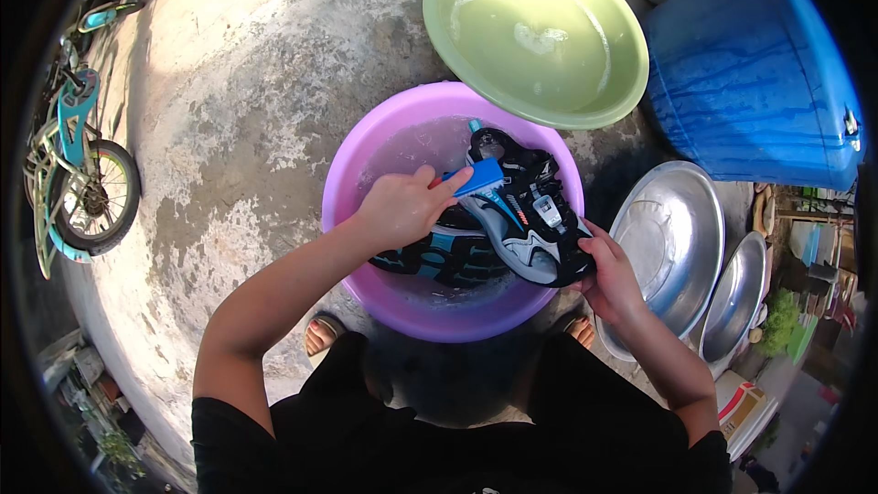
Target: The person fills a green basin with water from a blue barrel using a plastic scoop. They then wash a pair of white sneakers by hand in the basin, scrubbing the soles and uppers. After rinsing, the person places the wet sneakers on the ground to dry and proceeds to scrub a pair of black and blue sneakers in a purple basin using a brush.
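Note:
My left hand (409, 208) grips a blue scrub brush (480, 177), its pale bristles against the side of a sneaker (525, 209). This sneaker is black with white, grey and light blue parts. At its toe end, my right hand (610, 274) pinches it and tilts it over a pink-purple plastic basin (374, 302). Lower in the basin lies a second sneaker (446, 259), its black and blue patterned sole showing and part of it hidden under the first shoe and my left hand. Cloudy, sudsy water (411, 147) surrounds it.
A pale green basin (535, 34) of water overlaps the purple basin's far rim. Right of it stands a large blue plastic tub (748, 75), with metal basins (669, 240) nearer me. A child's bicycle (89, 185) is at far left on the worn concrete floor (226, 116).

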`<state>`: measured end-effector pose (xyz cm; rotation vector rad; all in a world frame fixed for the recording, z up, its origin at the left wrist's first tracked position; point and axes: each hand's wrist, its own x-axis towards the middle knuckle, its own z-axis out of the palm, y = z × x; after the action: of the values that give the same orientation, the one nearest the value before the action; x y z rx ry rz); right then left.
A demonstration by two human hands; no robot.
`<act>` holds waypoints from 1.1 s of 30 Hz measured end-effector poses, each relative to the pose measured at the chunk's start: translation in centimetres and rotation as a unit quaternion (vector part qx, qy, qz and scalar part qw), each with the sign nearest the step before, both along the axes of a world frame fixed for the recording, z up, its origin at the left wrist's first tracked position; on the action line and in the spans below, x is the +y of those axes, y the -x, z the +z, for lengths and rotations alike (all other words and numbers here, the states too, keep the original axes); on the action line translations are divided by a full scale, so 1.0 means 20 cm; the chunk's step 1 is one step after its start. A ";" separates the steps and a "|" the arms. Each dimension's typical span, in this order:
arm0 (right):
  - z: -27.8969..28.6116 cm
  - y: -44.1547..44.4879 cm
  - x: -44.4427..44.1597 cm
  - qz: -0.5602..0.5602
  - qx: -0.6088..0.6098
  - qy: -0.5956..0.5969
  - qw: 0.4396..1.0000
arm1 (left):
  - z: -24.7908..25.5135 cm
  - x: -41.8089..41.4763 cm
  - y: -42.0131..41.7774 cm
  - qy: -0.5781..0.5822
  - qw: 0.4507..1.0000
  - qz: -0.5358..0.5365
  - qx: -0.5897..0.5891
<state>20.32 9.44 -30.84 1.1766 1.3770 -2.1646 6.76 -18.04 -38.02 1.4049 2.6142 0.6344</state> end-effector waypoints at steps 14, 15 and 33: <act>0.06 0.04 0.01 0.029 -0.017 -0.032 0.999 | 0.02 0.03 -0.06 0.061 0.990 0.018 -0.125; 0.05 0.04 0.01 0.038 -0.007 -0.029 0.999 | -0.01 0.00 0.01 0.104 0.984 0.099 -0.109; 0.20 0.13 0.12 0.273 0.079 -0.312 0.906 | 0.01 -0.04 0.13 -0.051 0.927 0.221 -0.299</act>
<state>17.79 11.81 -26.87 0.6532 2.2496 -1.4797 4.10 -18.87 -37.76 0.4894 2.3928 1.0608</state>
